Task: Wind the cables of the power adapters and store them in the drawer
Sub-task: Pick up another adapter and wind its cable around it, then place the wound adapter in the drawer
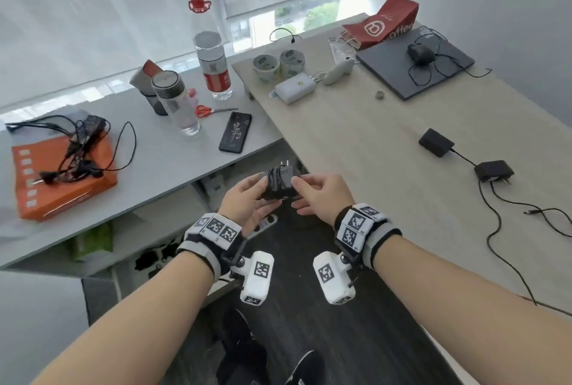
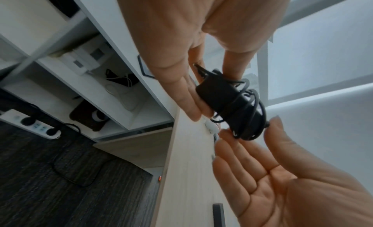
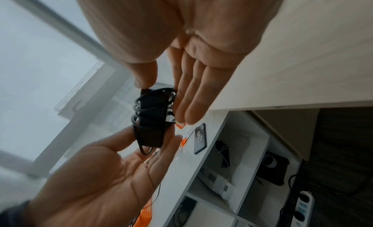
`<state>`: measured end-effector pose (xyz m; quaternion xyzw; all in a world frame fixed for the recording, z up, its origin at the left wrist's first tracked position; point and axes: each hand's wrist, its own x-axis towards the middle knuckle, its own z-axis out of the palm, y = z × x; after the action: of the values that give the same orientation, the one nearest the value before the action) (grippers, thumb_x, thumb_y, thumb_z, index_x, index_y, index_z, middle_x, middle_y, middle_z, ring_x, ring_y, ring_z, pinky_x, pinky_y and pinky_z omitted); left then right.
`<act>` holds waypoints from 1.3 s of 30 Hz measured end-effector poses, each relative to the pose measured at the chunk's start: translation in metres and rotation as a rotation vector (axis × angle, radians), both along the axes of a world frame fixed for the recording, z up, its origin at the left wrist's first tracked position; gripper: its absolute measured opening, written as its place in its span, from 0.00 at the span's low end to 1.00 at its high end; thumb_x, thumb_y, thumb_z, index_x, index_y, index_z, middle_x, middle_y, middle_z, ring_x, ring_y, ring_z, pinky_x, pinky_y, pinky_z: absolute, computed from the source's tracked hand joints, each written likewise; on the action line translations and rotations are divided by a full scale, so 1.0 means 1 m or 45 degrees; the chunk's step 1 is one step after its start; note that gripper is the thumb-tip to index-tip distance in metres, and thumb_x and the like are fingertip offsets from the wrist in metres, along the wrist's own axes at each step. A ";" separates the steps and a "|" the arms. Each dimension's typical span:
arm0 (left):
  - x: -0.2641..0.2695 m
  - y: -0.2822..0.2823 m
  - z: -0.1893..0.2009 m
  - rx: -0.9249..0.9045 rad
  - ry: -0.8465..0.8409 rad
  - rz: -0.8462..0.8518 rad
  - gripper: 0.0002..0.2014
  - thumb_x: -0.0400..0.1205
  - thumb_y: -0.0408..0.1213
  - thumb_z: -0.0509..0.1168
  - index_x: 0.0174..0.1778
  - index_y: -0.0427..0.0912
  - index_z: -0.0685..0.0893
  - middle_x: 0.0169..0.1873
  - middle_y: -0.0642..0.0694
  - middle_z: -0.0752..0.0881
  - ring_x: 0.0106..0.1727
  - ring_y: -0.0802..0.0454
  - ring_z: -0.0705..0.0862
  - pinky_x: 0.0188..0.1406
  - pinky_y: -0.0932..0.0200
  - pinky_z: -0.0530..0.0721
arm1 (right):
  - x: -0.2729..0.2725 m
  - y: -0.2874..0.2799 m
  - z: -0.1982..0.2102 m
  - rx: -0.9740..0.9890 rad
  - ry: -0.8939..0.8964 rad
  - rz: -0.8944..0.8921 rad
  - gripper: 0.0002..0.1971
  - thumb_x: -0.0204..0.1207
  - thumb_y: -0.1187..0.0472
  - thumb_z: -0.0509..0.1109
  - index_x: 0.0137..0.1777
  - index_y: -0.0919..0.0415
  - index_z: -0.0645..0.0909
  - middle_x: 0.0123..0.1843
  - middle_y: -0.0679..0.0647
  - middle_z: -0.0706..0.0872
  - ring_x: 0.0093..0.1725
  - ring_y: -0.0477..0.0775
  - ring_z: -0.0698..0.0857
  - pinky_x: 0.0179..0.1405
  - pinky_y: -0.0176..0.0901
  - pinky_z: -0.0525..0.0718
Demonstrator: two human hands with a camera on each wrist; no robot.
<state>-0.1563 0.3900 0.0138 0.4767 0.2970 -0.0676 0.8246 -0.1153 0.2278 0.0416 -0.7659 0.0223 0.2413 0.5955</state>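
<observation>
Out in the gap between the two benches, the black adapter (image 1: 280, 182) sits held between both hands with its cable (image 2: 245, 106) already looped round the body. Left hand (image 1: 247, 199) pinches one end with thumb and fingers, right hand (image 1: 320, 194) pinches the other, fingers fairly straight. I'd say the trick now is tucking the loose tail under a loop so it doesn't spring open on the way to the drawer, which I can't spot here. It's a matte plastic brick, blocky, with metal prongs poking up; thin rubbery cord. Another adapter (image 1: 436, 142) waits unwound on the wood-grain bench (image 1: 356, 137)
</observation>
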 end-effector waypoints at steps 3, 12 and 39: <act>-0.007 0.026 -0.006 -0.040 -0.011 0.076 0.16 0.85 0.34 0.61 0.67 0.31 0.77 0.53 0.35 0.87 0.46 0.43 0.89 0.54 0.47 0.88 | -0.003 0.032 -0.009 -0.046 -0.105 0.084 0.10 0.79 0.54 0.71 0.54 0.58 0.87 0.41 0.54 0.92 0.38 0.52 0.92 0.42 0.53 0.92; -0.007 0.075 -0.007 -0.059 -0.118 0.241 0.16 0.82 0.33 0.64 0.65 0.32 0.77 0.55 0.32 0.86 0.48 0.39 0.89 0.45 0.47 0.90 | 0.005 0.098 -0.015 -0.159 -0.246 0.167 0.26 0.67 0.29 0.68 0.43 0.53 0.88 0.36 0.50 0.92 0.38 0.50 0.91 0.46 0.58 0.90; -0.136 0.234 -0.245 0.239 0.693 0.203 0.21 0.76 0.26 0.72 0.63 0.41 0.76 0.56 0.33 0.84 0.55 0.37 0.86 0.48 0.44 0.89 | -0.037 0.225 -0.227 -0.576 0.137 0.719 0.22 0.75 0.42 0.71 0.66 0.50 0.80 0.47 0.39 0.84 0.47 0.37 0.82 0.39 0.29 0.74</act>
<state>-0.2923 0.6236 -0.2316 0.4904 0.5485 -0.1003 0.6698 -0.1525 0.4523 -0.1857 -0.8405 -0.1058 0.4252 0.3188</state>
